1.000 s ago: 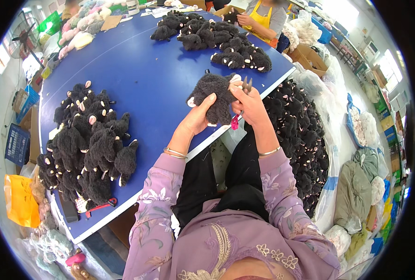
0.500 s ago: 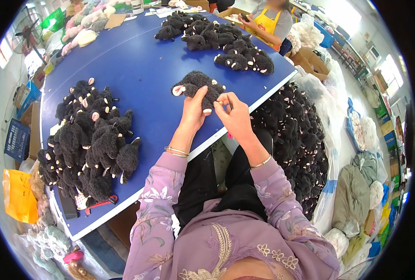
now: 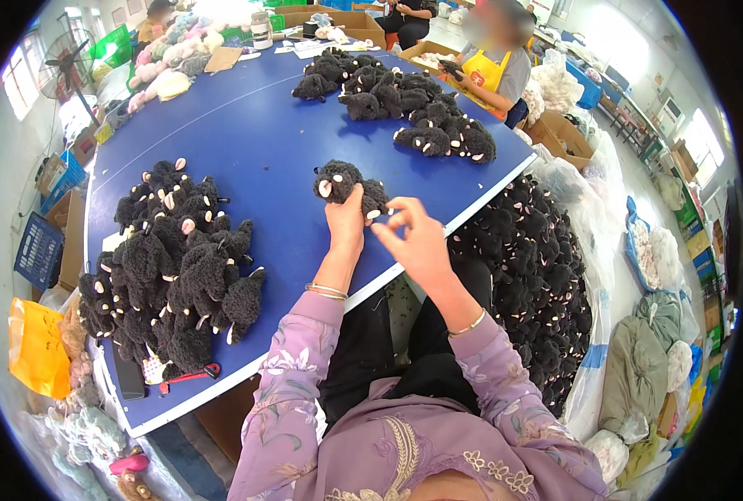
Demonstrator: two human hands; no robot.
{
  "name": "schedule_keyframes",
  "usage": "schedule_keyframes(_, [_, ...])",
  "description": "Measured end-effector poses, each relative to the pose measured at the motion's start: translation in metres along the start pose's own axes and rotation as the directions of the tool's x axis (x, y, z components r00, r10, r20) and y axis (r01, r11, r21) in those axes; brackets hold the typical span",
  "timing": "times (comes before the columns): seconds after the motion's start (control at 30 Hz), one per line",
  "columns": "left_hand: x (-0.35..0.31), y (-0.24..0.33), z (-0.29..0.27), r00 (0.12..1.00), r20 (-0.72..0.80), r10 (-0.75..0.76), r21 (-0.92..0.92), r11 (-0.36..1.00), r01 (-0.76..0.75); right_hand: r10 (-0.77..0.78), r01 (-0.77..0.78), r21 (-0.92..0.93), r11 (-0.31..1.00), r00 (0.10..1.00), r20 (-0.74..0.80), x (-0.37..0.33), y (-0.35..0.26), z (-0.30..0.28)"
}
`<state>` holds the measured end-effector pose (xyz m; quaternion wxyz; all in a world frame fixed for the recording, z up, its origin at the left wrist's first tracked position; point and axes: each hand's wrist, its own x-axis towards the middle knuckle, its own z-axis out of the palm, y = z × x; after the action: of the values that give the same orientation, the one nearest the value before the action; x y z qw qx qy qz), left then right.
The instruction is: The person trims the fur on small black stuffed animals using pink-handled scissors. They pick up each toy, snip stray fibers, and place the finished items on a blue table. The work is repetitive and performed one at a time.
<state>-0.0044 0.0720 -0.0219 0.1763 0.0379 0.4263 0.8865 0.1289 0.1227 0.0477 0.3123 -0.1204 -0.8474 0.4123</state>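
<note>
Scissors gone from the right hand (image 3: 417,242), its fingers now apparently pinching at the black plush toy (image 3: 344,182), gripped by the left hand (image 3: 346,221) over the tabletop's (image 3: 263,125) near edge.

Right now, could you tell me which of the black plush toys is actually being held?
The lone black plush toy at the table's near edge: the left hand grips it, while the others sit untouched in piles.
</note>
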Motion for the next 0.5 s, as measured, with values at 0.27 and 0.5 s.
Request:
schedule_keyframes(0.27, [-0.012,0.0,0.01,0.998,-0.017,0.066,0.048,0.997,-0.065,-0.039,0.036,-0.066,0.997,0.998,-0.039,0.015,0.028,0.026])
schedule_keyframes(0.5, [-0.017,0.001,0.012,0.999,0.043,0.031,0.053,0.998,-0.033,0.101,-0.1,0.095,0.99,0.995,-0.003,0.018,0.026,0.02])
